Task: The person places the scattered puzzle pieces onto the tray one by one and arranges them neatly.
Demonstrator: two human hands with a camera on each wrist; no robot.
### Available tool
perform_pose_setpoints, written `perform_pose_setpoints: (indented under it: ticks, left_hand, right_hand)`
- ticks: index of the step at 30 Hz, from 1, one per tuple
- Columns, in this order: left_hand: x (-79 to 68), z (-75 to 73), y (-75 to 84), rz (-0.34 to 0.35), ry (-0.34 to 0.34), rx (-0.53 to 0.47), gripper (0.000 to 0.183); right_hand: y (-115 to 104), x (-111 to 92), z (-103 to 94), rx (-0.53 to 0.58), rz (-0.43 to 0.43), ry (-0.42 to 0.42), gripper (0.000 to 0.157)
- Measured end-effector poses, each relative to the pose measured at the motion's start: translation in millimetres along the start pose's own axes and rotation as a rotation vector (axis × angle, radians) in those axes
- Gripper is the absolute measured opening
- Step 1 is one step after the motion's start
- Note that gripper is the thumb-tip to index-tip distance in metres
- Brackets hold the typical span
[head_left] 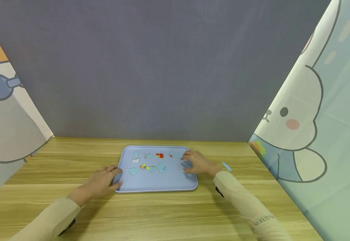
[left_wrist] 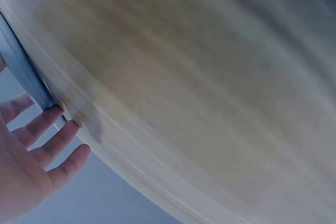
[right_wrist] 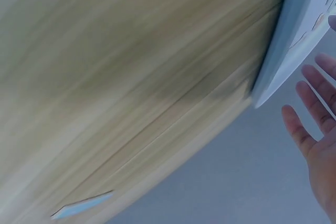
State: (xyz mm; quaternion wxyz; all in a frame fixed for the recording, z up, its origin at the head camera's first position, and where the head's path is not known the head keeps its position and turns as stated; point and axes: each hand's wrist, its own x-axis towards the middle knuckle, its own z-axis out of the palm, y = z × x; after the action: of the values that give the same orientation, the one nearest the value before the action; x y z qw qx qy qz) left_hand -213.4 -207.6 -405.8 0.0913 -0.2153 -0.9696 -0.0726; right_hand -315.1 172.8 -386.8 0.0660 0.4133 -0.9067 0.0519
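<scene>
A pale blue tray [head_left: 150,185] lies on the table, bearing several flat, irregular light blue pieces with coloured prints. My left hand [head_left: 102,180] is at the tray's left edge, fingertips right at the rim and fingers extended in the left wrist view. Over the tray's right side is my right hand [head_left: 198,163], its fingers spread and slightly bent. Its fingertips are close to a light blue piece with a red spot [head_left: 175,155]. A red piece [head_left: 159,155] lies left of that, and a yellow-and-orange printed piece [head_left: 147,167] sits in the nearer row.
A narrow light blue piece [head_left: 226,166] lies on the wooden table [head_left: 150,217], right of the tray and beyond the right wrist. A grey panel [head_left: 150,73] stands along the table's back edge. Cartoon-printed sheets [head_left: 295,134] flank both sides.
</scene>
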Motion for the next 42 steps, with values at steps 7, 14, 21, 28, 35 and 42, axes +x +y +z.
perform_pose_setpoints:
  ticks: [7, 14, 21, 28, 35, 42]
  left_hand:
    - [0.3, 0.5, -0.1, -0.001, -0.003, 0.002, 0.047]
    - [0.3, 0.6, -0.5, 0.005, 0.005, 0.001, 0.046]
    - [0.2, 0.9, -0.4, 0.005, 0.004, 0.002, 0.046]
    - [0.1, -0.4, 1.1, -0.005, -0.005, -0.003, 0.045]
    - [0.0, -0.2, 2.0, -0.012, -0.002, -0.010, 0.046]
    - [0.7, 2.7, 0.1, -0.001, 0.003, -0.007, 0.046]
  right_hand:
    - [15.8, -18.6, -2.0, 0.018, 0.032, 0.048, 0.036]
    - [29.4, -36.8, -1.0, 0.017, 0.074, 0.064, 0.035]
    - [41.8, -54.9, 1.7, 0.004, 0.084, 0.094, 0.036]
    - [53.4, -74.9, 3.4, 0.021, 0.083, 0.169, 0.036]
    - [66.1, -91.7, 1.7, 0.009, 0.125, 0.175, 0.035]
    - [77.1, -104.9, 0.9, 0.000, 0.204, 0.096, 0.035]
